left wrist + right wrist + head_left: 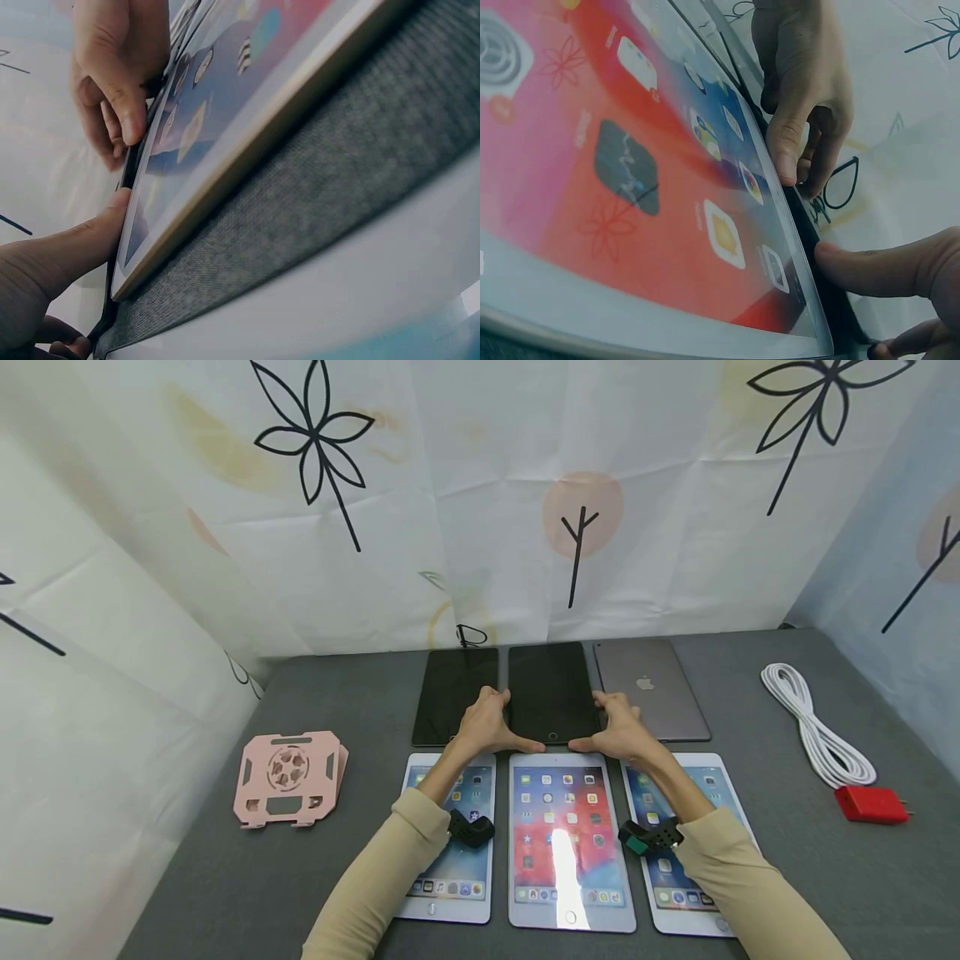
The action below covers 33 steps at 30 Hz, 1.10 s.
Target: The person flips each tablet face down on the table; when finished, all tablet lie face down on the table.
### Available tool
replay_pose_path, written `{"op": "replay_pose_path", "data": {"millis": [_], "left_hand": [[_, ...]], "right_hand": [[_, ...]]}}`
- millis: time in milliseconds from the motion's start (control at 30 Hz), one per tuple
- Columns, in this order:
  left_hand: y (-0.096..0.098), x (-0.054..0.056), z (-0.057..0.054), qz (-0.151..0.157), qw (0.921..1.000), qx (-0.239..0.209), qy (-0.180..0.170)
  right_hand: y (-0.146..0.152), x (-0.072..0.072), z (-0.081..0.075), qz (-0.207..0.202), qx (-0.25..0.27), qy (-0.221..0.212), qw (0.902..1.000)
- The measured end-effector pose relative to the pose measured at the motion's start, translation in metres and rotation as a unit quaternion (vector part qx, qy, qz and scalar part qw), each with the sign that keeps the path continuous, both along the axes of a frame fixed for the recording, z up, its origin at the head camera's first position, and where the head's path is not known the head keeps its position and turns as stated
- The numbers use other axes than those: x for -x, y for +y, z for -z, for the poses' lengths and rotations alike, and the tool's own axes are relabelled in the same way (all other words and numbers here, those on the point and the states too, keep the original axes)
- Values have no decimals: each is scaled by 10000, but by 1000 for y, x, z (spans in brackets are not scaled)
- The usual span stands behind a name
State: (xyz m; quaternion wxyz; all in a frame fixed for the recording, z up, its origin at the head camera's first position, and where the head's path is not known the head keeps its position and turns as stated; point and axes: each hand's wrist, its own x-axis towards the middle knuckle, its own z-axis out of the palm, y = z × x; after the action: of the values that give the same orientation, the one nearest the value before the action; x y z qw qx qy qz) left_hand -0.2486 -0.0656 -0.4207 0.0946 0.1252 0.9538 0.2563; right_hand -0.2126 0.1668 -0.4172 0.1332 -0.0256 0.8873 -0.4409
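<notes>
A black tablet (pixel 551 689) with a dark screen lies in the middle of the back row. My left hand (pixel 491 727) holds its near left corner, thumb along the near edge and fingers at the side. At the near right corner, my right hand (pixel 615 727) grips it the same way. Just in front lies a white tablet (pixel 536 827) with a lit screen of app icons. In the left wrist view the left thumb (pixel 97 232) is right by the tablet edges; the right wrist view shows the right thumb (pixel 855 266) likewise.
Another black tablet (pixel 453 693) and a grey tablet (pixel 652 685), back up, flank the middle one. White tablets (pixel 457 864) (pixel 675 885) lie under the forearms. A pink stand (pixel 315 777) sits left; a white cable (pixel 817 727) and red charger (pixel 870 804) lie right.
</notes>
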Motion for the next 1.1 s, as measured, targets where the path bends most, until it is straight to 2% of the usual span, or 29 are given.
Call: {"op": "replay_pose_path", "data": {"millis": [133, 233, 333, 700, 933, 1100], "left_hand": [[1, 0, -1, -1, 10000, 31, 6], [1, 0, -2, 14, 10000, 62, 5], [2, 1, -4, 39, 9999, 118, -1], [8, 5, -12, 24, 9992, 275, -272], [9, 10, -13, 345, 9988, 276, -225], [12, 10, -14, 550, 9981, 26, -292]], "right_hand": [[3, 0, 1, -162, 713, 268, 9970], [5, 1, 4, -430, 1269, 495, 9897], [7, 2, 6, -632, 1613, 658, 9827], [7, 1, 4, -491, 1888, 683, 9784], [7, -2, -3, -407, 2038, 645, 9760], [6, -6, -11, -328, 1961, 719, 9774]]}}
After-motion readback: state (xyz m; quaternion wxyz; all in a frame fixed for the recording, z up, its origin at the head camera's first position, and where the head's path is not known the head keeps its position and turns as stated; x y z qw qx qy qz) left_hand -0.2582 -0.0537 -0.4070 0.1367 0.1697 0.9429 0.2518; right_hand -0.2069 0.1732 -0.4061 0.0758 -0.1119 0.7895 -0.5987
